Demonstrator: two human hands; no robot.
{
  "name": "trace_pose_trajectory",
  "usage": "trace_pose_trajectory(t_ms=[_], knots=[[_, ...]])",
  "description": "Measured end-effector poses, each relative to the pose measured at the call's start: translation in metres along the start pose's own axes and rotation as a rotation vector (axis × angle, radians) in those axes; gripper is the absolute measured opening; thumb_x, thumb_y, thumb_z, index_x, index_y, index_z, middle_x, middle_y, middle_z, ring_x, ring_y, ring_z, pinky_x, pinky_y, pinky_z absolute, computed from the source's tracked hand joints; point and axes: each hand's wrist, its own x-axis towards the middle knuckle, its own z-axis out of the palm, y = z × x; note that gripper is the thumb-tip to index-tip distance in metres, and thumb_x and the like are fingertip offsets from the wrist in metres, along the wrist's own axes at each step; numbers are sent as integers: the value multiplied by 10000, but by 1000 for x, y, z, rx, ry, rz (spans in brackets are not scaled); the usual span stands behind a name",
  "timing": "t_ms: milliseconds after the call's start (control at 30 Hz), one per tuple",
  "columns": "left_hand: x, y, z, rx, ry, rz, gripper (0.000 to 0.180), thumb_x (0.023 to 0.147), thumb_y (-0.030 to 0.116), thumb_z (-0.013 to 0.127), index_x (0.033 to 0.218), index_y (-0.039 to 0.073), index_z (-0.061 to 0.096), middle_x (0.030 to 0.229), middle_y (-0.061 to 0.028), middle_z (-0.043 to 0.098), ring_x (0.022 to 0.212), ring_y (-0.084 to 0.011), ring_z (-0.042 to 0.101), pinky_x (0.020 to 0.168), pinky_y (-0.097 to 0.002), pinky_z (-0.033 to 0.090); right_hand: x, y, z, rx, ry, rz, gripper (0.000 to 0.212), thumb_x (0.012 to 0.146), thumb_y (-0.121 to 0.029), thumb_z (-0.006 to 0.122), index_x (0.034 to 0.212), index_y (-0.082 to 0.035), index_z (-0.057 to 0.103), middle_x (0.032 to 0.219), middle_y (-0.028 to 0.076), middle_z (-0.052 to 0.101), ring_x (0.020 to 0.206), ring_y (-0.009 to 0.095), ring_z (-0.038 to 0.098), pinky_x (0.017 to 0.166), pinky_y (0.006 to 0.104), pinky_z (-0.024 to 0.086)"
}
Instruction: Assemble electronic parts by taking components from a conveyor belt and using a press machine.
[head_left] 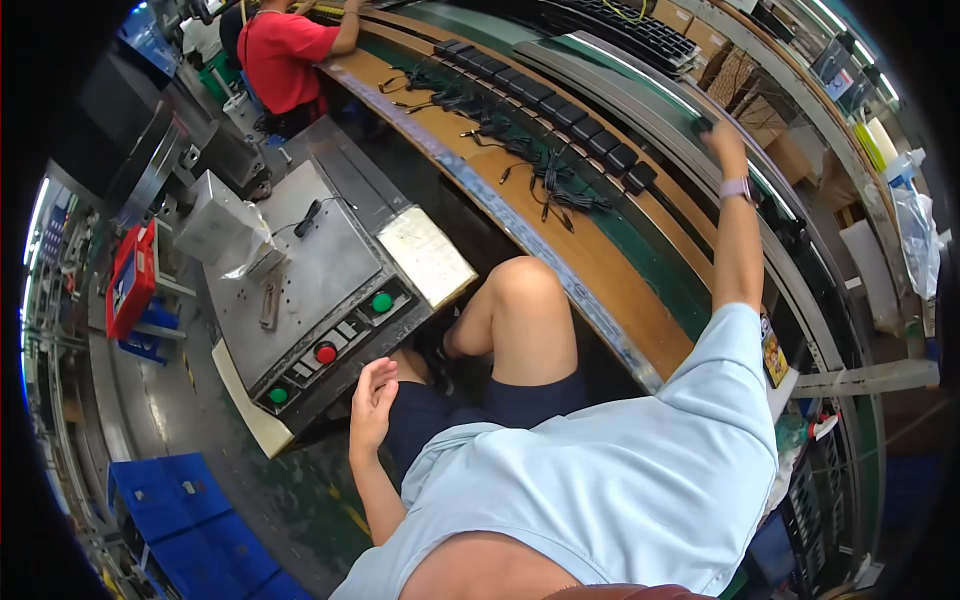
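Observation:
My right hand (722, 146) reaches far out over the metal rail at the right, beyond the bench. Its fingers close round a small black thing (703, 126), too small and partly covered to name surely. My left hand (372, 398) hangs near my lap, beside the front corner of the machine, with fingers loosely apart and nothing in them. A long row of black power adapters (570, 114) lies along the bench, their black cables (552, 178) bundled toward me. On the machine's metal plate lies a short black cable (308, 216).
The machine (330, 270) at my left carries a red button (325, 352) and green buttons (381, 302). The wooden bench edge (600, 310) runs close by my knee. Another person in a red shirt (285, 60) works at the far end. Blue bins (190, 500) stand lower left.

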Motion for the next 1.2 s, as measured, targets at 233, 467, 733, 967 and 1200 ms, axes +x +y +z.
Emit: trace_pose_trajectory(t_ms=[233, 467, 733, 967, 1200], knots=[[20, 19, -1, -18, -78, 39, 352, 903, 54, 567, 1247, 6, 513, 1200, -117, 591, 1099, -206, 566, 974, -289, 414, -107, -101, 39, 329, -26, -222, 752, 701, -530, 753, 1097, 84, 571, 1089, 274, 564, 1009, 452, 564, 875, 522, 481], [41, 58, -63, 21, 198, 229, 280, 889, 5, 576, 1168, 26, 574, 1104, -59, 621, 988, -133, 575, 868, -250, 451, -153, -96, -8, 143, 498, -482, 626, 655, -305, 828, 1128, 17, 573, 1063, 189, 591, 970, 339, 560, 835, 410, 478], [175, 35, -203, 289, 770, 558, 386, 781, 146, 757, 1130, 52, 621, 1106, -57, 638, 1008, -179, 593, 940, -303, 430, -184, -194, -162, 966, 451, -778, 486, 906, -30, 611, 1356, -76, 434, 1166, 133, 612, 952, 212, 617, 844, 299, 507], [191, 58, -230, -7, 352, 561, 757, 764, 84, 754, 1421, 79, 377, 1262, -126, 577, 1149, -232, 552, 983, -306, 418, -201, -347, -129, 1190, -50, -948, 407, 874, 20, 583, 1274, -40, 532, 1063, 93, 631, 772, 150, 607, 754, 241, 509], [82, 31, -149, -1166, -17, 745, 837, 797, 186, 777, 1480, 138, 296, 1228, -163, 526, 1085, -251, 554, 937, -360, 482, -241, -563, 17, 1169, -440, -1272, 509, 887, -111, 652, 1356, -28, 472, 1089, 105, 565, 816, 182, 558, 703, 257, 480]])
